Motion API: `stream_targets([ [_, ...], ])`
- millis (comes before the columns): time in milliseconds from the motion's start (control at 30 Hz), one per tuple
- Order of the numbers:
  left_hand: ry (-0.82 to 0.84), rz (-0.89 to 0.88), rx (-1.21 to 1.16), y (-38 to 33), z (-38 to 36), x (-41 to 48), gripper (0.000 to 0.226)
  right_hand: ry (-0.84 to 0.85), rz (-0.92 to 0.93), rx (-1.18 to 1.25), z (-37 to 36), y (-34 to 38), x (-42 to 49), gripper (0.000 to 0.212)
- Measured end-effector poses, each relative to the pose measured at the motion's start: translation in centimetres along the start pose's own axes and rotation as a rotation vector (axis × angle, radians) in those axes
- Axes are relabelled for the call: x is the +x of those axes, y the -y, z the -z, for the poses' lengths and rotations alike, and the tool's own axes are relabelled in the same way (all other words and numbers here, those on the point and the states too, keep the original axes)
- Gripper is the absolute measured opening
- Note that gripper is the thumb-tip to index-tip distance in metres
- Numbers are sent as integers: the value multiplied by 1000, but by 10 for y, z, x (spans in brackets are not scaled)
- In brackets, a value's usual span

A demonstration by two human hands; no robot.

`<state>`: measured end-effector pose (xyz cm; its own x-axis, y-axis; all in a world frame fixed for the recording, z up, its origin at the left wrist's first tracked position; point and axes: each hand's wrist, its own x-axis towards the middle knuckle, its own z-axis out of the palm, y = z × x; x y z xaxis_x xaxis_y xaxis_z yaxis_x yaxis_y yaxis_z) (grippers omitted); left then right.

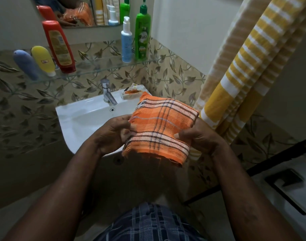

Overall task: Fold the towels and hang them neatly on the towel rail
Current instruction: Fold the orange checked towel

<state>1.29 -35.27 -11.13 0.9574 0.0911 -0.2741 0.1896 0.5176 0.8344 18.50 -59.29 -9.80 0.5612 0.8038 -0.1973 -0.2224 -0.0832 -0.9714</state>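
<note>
Towels come first. The yellow-striped towel (pixel 249 66) hangs in long folds down the right side, and whatever carries it is out of view above. If the next towel is pushed in beside it carelessly, it could be dragged crooked or pulled down.

Below and left stands the white washbasin (pixel 65 122). Anything dropped from the hands would likely land in its bowl or on the floor in front, and I cannot tell whether the bowl is wet.

The orange checked towel (pixel 159 129) is folded into a thick, roughly square pad. It is held in the air over the basin's front right corner and rests on nothing. Its layers are pinned only at the two sides, so a slack grip or a quick swing toward the rail would probably let the inner folds slide and open.

The left hand (pixel 110 133) has its fingers curled, pinching the frayed left edge. The right hand (pixel 199 136) grips the right edge, thumb on top and fingers tucked beneath.

Behind, the tap (pixel 107 92) juts over the bowl near the towel's far corner. The loose fringe could catch on it if the bundle is lifted forward instead of sideways.
</note>
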Motion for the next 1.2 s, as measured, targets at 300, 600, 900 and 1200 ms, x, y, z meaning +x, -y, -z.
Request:
stream_targets([
  [300,63,105,451,2,-2,0,47,-39,37,-83,-2,9,-8,71],
  [600,248,167,584,8,14,1,34,-52,46,-150,0,11,-16,55],
  [900,230,162,36,-13,-3,26,100,6,44,-227,-7,25,-37,53],
  [1200,64,221,-55,-38,-44,65,21,33,36,-391,-20,3,-66,68],
])
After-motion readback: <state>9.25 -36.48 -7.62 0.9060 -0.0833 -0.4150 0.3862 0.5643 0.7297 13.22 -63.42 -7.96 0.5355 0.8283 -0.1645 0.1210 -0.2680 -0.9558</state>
